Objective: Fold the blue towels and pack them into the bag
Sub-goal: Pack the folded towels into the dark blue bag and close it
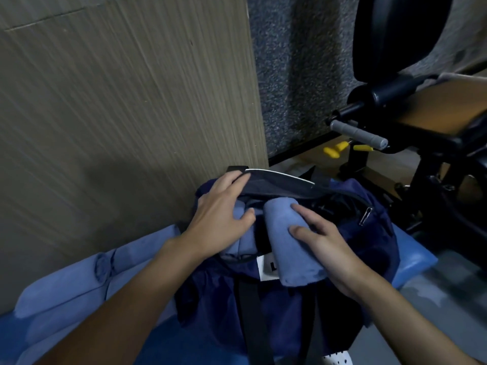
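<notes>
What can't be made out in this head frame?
- Bag interior: dark, covered by its flap and the roll; contents uncountable.
- Second towel: mostly under the left hand; fold unclear.
- White label: roll covers it; text unreadable.
- Right hand: only two fingers show; the rest sit behind the roll.
- Loose towels: blurred, cut by the left edge; count unclear.

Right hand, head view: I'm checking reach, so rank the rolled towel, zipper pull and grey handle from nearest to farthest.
1. Rolled towel, held by the right hand at the bag's mouth.
2. Zipper pull, on the bag's right rim.
3. Grey handle, beyond the bag, upper right.
</notes>
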Tool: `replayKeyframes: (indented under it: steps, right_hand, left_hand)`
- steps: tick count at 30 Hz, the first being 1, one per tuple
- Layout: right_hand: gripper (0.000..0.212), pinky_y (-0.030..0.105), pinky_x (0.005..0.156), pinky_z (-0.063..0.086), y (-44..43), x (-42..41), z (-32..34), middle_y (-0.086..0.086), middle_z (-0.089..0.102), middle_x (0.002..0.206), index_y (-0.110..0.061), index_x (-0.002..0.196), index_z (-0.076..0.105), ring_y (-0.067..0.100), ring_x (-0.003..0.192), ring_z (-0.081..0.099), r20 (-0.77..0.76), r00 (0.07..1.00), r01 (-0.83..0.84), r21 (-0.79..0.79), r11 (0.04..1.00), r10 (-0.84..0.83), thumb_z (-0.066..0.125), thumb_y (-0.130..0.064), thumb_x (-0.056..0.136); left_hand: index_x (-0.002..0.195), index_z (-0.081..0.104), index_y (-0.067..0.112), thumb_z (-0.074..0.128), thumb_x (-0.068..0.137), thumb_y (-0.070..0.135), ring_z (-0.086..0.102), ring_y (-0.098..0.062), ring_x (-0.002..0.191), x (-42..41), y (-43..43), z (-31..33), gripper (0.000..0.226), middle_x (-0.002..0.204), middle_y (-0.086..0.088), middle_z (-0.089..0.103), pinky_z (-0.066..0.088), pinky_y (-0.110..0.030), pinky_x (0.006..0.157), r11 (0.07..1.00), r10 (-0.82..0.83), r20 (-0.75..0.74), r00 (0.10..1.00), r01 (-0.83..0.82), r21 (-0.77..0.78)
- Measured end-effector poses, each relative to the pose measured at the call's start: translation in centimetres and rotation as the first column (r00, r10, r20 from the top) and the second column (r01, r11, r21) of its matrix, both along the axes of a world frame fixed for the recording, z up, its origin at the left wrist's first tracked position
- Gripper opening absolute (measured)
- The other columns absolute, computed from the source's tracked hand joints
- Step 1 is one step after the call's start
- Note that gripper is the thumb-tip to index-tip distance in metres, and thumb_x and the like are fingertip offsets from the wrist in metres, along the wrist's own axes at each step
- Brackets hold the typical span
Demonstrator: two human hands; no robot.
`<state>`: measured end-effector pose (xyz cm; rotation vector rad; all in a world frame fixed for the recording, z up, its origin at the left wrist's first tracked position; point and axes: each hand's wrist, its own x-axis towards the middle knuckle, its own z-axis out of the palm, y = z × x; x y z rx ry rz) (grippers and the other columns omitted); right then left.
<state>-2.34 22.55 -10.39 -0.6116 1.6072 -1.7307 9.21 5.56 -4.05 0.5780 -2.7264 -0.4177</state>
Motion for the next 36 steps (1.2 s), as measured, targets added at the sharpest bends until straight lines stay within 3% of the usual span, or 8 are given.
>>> replayKeyframes:
  steps: [3, 6, 14, 22, 28, 32, 34, 36]
  right_hand:
    - [0.060, 0.026, 0.096, 0.047, -1.5, -1.4, 0.3, -0.005, 0.061, 0.125, -0.025, 0.141, 0.046, 0.007, 0.110, 0.060, -0.011, 0.996, 0.085, 0.006, 0.996, -0.085, 0.067, -0.010, 0.087]
    - [0.060, 0.029, 0.091, 0.051, -2.6, -2.8, 0.4, -0.001, 0.065, 0.119, -0.025, 0.137, 0.051, 0.010, 0.104, 0.064, -0.077, 0.987, 0.145, 0.010, 0.989, -0.143, 0.070, -0.008, 0.082]
    - [0.063, 0.038, 0.102, 0.047, -4.0, -4.0, -0.9, 0.001, 0.055, 0.131, -0.033, 0.133, 0.048, 0.016, 0.115, 0.057, -0.158, 0.987, 0.053, 0.094, 0.994, -0.038, 0.069, -0.007, 0.079]
    - [0.072, 0.038, 0.108, 0.041, 0.0, -4.0, -1.8, -0.004, 0.046, 0.135, -0.051, 0.129, 0.047, 0.015, 0.121, 0.051, -0.222, 0.963, -0.071, 0.343, 0.936, 0.154, 0.068, -0.044, 0.061]
    - [0.051, 0.036, 0.097, 0.051, 2.6, -3.7, -2.1, -0.004, 0.063, 0.119, -0.032, 0.130, 0.052, 0.014, 0.106, 0.063, -0.054, 0.992, -0.093, 0.335, 0.938, 0.117, 0.068, -0.016, 0.084]
    - [0.033, 0.030, 0.077, 0.055, 2.1, -3.8, -1.7, -0.002, 0.071, 0.099, -0.022, 0.112, 0.058, 0.016, 0.091, 0.068, -0.010, 1.000, 0.016, 0.272, 0.962, -0.014, 0.067, -0.007, 0.085]
    - [0.036, 0.028, 0.077, 0.053, 1.3, -3.7, -1.7, -0.002, 0.069, 0.103, -0.022, 0.114, 0.057, 0.014, 0.094, 0.066, -0.024, 0.997, 0.078, 0.219, 0.972, -0.075, 0.067, -0.006, 0.084]
    - [0.039, 0.032, 0.084, 0.054, 0.4, -3.8, -1.8, -0.002, 0.069, 0.107, -0.024, 0.115, 0.057, 0.015, 0.098, 0.066, -0.026, 0.992, 0.127, 0.152, 0.980, -0.125, 0.068, -0.005, 0.083]
  left_hand:
    - [0.151, 0.031, 0.021, 0.048, 0.085, 0.042, 0.023, -0.005, 0.143, 0.4, 0.2, -0.3, 0.072, 0.155, 0.011, 0.025, 0.028, -0.045, 0.116, 0.999, -0.011, -0.052, 0.999, 0.013, 0.046]
    - [0.152, 0.030, 0.021, 0.049, 0.086, 0.037, 0.023, -0.004, 0.143, 0.5, 0.1, -0.6, 0.070, 0.155, 0.011, 0.025, 0.029, -0.039, 0.117, 0.998, -0.034, -0.065, 0.997, 0.038, 0.059]
    - [0.153, 0.026, 0.021, 0.061, 0.090, 0.017, 0.022, -0.001, 0.142, 0.8, -1.1, -1.4, 0.073, 0.154, 0.014, 0.023, 0.025, -0.029, 0.118, 0.996, -0.044, -0.088, 0.995, 0.050, 0.074]
    - [0.155, -0.006, 0.027, 0.063, 0.080, 0.036, -0.005, -0.015, 0.148, 0.0, -0.9, -3.0, 0.103, 0.156, 0.019, -0.014, 0.022, -0.052, 0.117, 1.000, 0.004, 0.070, 0.998, -0.004, 0.003]
    - [0.154, -0.012, 0.023, 0.064, 0.087, 0.036, -0.023, -0.020, 0.147, 0.0, 0.8, -4.0, 0.102, 0.155, 0.001, -0.035, 0.010, -0.058, 0.118, 0.979, 0.108, 0.180, 0.978, -0.074, -0.188]
    - [0.154, 0.021, 0.010, 0.071, 0.075, 0.037, -0.007, -0.029, 0.151, 0.6, 2.1, -4.1, 0.097, 0.162, -0.017, -0.006, 0.009, -0.066, 0.114, 0.861, 0.073, 0.161, 0.984, 0.019, -0.508]
    - [0.148, 0.035, 0.008, 0.076, 0.070, 0.032, 0.018, -0.029, 0.148, 1.0, 2.6, -4.8, 0.091, 0.158, -0.016, 0.021, 0.025, -0.058, 0.114, 0.840, -0.077, 0.153, 0.985, 0.147, -0.523]
    - [0.146, 0.037, 0.012, 0.078, 0.071, 0.033, 0.039, -0.022, 0.135, 1.2, 2.6, -5.6, 0.088, 0.150, -0.005, 0.036, 0.043, -0.045, 0.104, 0.892, -0.165, 0.176, 0.971, 0.222, -0.393]
